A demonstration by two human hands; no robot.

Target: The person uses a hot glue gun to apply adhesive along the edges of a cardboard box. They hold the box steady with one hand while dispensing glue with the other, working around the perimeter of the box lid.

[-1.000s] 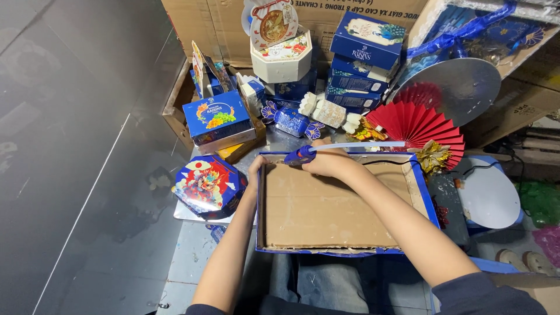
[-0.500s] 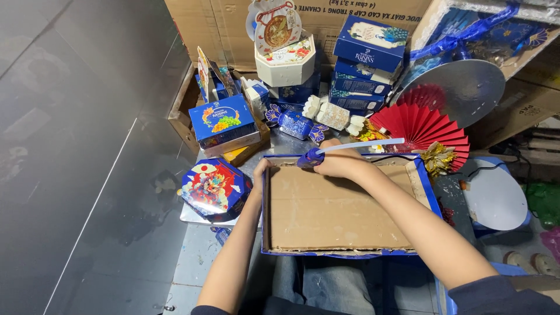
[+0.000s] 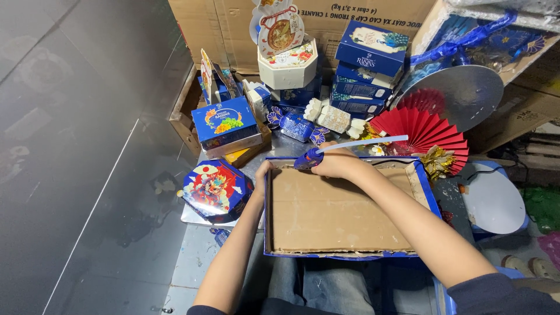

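Note:
A shallow blue tray lined with brown cardboard (image 3: 338,213) lies on my lap. My right hand (image 3: 338,164) is closed on a blue glue gun (image 3: 310,157) with a long pale glue stick (image 3: 364,142) out its back. The gun's nozzle points at the tray's far left corner. My left hand (image 3: 262,175) grips the tray's left edge near that same corner.
An octagonal blue printed box (image 3: 216,189) sits left of the tray. Behind it are a blue raisin-picture box (image 3: 226,123), stacked blue boxes (image 3: 367,70), a white octagonal box (image 3: 289,67), a red paper fan (image 3: 423,131), a round silver board (image 3: 461,93) and big cardboard cartons (image 3: 221,17).
My view has shifted slightly. Both hands stay at the tray's far left corner, with the glue gun tip moved a little left along the far edge.

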